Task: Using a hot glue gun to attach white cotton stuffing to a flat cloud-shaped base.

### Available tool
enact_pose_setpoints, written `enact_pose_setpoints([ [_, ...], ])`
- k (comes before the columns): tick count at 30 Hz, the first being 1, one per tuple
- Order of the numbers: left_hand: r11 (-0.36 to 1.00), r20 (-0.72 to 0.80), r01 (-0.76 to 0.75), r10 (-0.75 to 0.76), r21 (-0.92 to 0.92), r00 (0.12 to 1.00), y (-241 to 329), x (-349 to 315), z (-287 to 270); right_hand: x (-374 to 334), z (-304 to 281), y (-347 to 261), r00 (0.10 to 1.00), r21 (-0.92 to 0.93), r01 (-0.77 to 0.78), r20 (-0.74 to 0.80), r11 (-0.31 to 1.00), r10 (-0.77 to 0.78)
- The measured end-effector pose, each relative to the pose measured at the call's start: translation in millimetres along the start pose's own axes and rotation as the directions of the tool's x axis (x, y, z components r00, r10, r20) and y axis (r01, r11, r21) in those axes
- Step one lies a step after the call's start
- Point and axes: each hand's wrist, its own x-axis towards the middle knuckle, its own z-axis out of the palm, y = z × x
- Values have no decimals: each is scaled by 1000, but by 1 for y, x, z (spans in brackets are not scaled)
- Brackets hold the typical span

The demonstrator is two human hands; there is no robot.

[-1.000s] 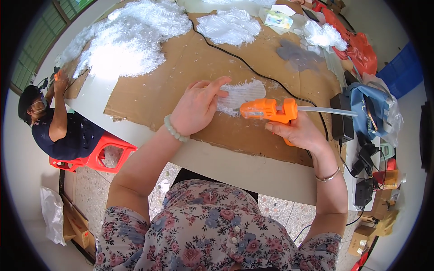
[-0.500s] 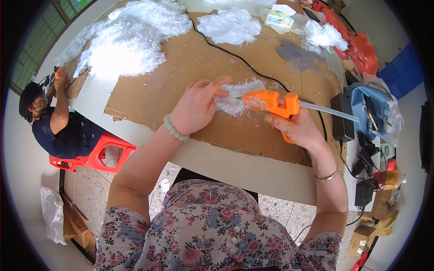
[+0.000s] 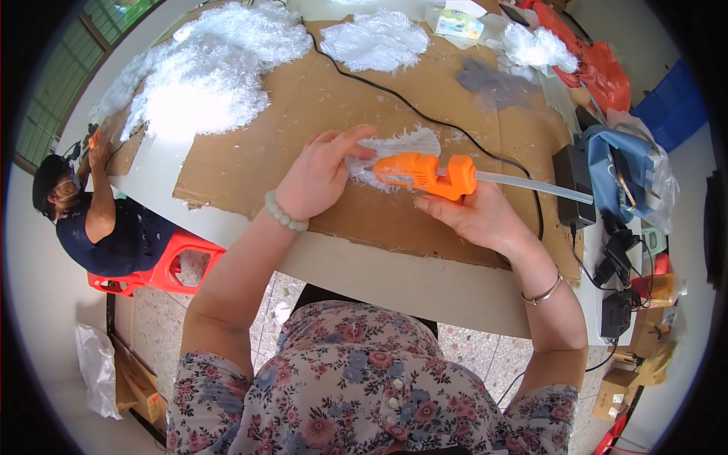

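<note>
My right hand point(image 3: 481, 218) is wrapped around the grip of an orange hot glue gun point(image 3: 406, 170), and a long translucent glue stick point(image 3: 535, 186) juts from its back. The gun's nozzle points left, at a small white fringed fabric piece point(image 3: 413, 142) on the cardboard. With its fingers closed over the piece's left edge, my left hand point(image 3: 318, 174) grips it close to the nozzle; the fingertips are partly hidden.
Brown cardboard point(image 3: 265, 163) covers the white table point(image 3: 341, 269). A black cable point(image 3: 425, 117) crosses it. White fringed material point(image 3: 227, 61) is heaped far left, near a tissue box point(image 3: 457, 23). Right stand a black power adapter point(image 3: 574, 186) and blue bag point(image 3: 622, 167). Another person point(image 3: 98, 205) sits left.
The glue gun and my right hand have shifted left, bringing the nozzle nearer my left fingers. My left hand has moved slightly left, still on the fringed piece.
</note>
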Motion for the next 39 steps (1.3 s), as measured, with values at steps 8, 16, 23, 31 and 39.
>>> enact_pose_setpoints([
  [8,1000,101,-12,13,-10,995,-3,12,-11,8,-7,14,997,-130,-70,-23,989,68],
  [16,991,54,-93,88,94,995,-7,20,-7,-9,-20,-7,992,123,-113,-51,986,120],
  [23,994,38,-106,105,28,994,-19,27,-5,1,2,-6,1000,-68,-13,6,998,14],
  [31,990,-118,-66,51,-125,992,-31,26,-1,-6,-19,-19,976,-87,-194,84,977,201],
  [39,830,-198,30,-167,-557,966,-35,28,-17,-5,-17,-16,991,172,-129,-3,977,131],
])
